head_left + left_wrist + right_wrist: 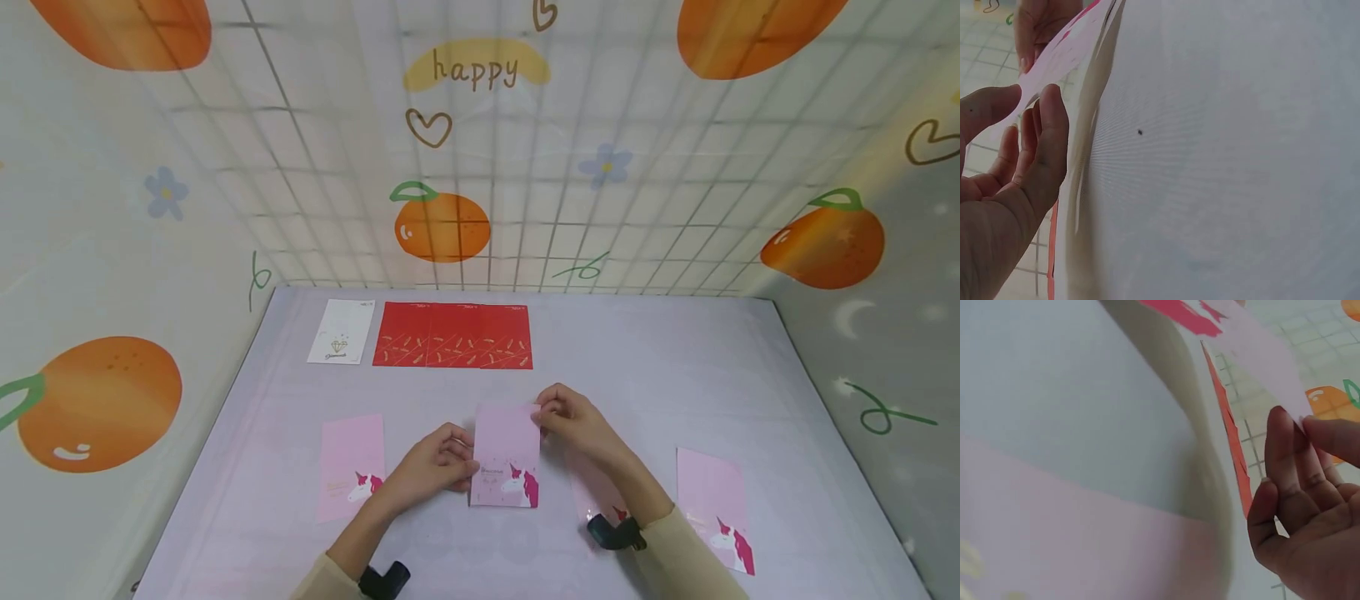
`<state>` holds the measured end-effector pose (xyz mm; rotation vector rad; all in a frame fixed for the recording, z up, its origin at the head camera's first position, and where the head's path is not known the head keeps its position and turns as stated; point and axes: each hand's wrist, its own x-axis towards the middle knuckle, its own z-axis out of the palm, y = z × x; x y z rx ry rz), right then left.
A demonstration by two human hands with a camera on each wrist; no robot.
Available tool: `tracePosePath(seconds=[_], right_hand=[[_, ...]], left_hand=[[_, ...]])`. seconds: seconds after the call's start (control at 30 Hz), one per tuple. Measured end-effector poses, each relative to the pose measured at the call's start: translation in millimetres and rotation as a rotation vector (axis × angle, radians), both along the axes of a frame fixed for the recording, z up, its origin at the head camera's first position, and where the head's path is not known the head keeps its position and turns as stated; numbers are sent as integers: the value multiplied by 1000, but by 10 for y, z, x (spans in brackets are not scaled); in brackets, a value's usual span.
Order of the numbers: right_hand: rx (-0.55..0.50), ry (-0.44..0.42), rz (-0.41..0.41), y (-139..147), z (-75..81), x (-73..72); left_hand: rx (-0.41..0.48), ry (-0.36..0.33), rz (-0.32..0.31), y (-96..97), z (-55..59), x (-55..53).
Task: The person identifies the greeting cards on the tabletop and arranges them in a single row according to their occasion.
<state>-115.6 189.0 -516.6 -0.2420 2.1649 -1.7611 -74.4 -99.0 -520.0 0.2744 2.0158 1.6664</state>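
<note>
Held up over the middle of the table is a pink unicorn card (506, 454), its printed side facing the head camera. My right hand (568, 417) pinches its upper right corner; in the right wrist view, thumb and fingertips meet on that pink corner. At the left edge, my left hand (438, 460) has the thumb on the front and its curled fingers behind. The left wrist view shows the card's edge between thumb and index finger. Another pink card (352, 467) lies left of my left hand. Below my right forearm, a similar card (592, 492) is partly hidden.
One more pink unicorn card (716, 508) lies at the right. Toward the back, a white card (341, 332) with a gold diamond sits beside a row of red cards (453, 336) with gold leaf prints. A grid-patterned backdrop (525, 242) rises behind the table (637, 358).
</note>
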Motion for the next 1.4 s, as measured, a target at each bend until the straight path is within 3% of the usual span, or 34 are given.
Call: tracePosePath(seconds=[0.23, 0.97, 1.23, 1.4], right_hand=[[-16, -3, -37, 47, 84, -81], [-44, -6, -50, 90, 134, -141], [-50, 25, -63, 77, 153, -127], [-54, 2, -77, 60, 148, -104]], left_hand=[[-10, 32, -2, -4, -40, -8], [36, -14, -18, 30, -16, 23], [111, -69, -28, 14, -38, 5], [159, -87, -37, -2, -56, -11]])
